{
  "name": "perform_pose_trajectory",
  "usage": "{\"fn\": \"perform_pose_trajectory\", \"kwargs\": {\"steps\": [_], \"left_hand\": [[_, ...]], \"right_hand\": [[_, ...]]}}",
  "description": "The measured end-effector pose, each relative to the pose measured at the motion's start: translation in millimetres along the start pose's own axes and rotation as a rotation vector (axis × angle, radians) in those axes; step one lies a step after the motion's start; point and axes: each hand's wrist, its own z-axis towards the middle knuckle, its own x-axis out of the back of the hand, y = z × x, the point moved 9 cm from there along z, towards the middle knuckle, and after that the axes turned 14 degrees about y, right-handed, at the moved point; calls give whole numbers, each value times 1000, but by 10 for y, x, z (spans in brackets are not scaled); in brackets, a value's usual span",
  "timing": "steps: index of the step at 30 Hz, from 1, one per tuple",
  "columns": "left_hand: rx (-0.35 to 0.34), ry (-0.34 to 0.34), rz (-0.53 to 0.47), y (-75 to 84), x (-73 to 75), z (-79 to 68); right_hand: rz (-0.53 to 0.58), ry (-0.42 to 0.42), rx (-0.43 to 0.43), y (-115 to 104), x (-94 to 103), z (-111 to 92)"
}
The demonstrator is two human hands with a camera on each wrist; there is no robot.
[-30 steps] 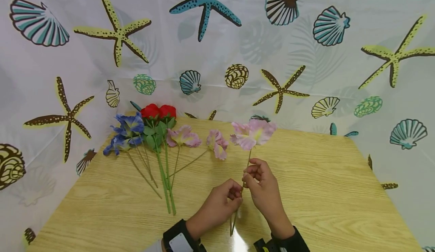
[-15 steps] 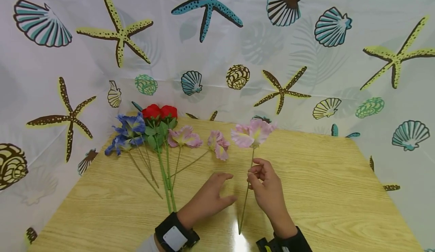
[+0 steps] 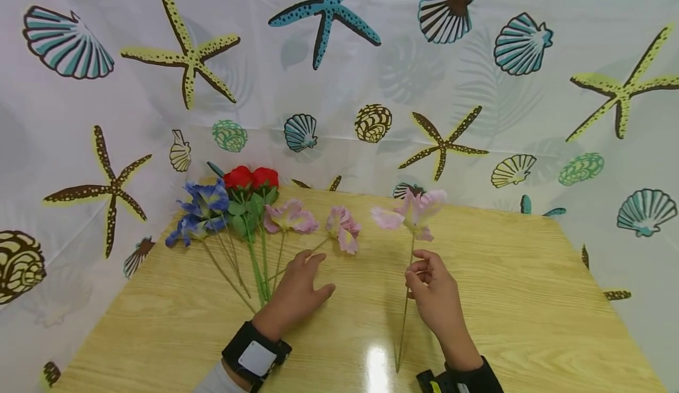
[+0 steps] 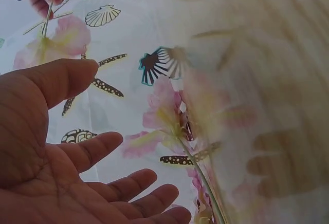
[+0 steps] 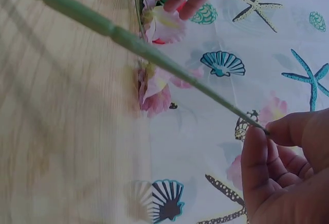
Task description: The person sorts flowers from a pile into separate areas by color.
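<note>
My right hand (image 3: 435,290) pinches the thin stem of a pink artificial flower (image 3: 412,210) between thumb and fingers. The bloom stands above the hand, and the stem slants down toward the table's front. In the right wrist view the green stem (image 5: 154,57) runs up to the pinching fingertips. My left hand (image 3: 297,290) holds nothing; its fingers are spread, and in the head view they reach over the stem of a pink flower (image 3: 343,228) on the table. Another pink flower (image 3: 290,216) lies just left of that one.
Two red roses (image 3: 251,177) with green leaves lie at the back left of the wooden table (image 3: 520,299). Blue flowers (image 3: 204,204) lie beside them, stems toward the front. A shell-and-starfish patterned cloth (image 3: 339,86) hangs behind the table.
The left hand has let go of the flower stem, opened and moved left toward the flowers on the table. The right hand has shifted slightly right with the pink flower, whose bloom has turned.
</note>
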Motion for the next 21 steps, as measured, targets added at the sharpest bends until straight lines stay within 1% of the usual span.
{"fn": "perform_pose_trajectory", "kwargs": {"steps": [4, 7, 12, 15, 21], "left_hand": [[4, 14, 45, -84, -6, 9], [32, 1, 71, -158, 1, 20], [68, -9, 116, -260, 106, 39], [86, -10, 126, -303, 181, 42], [118, -17, 167, -406, 255, 30]], "right_hand": [[-45, 10, -4, 115, 111, 48], [-96, 23, 5, 211, 256, 109], [-260, 63, 33, 365, 627, 246], [-360, 85, 55, 439, 860, 325], [-499, 79, 98, 580, 1223, 488]]}}
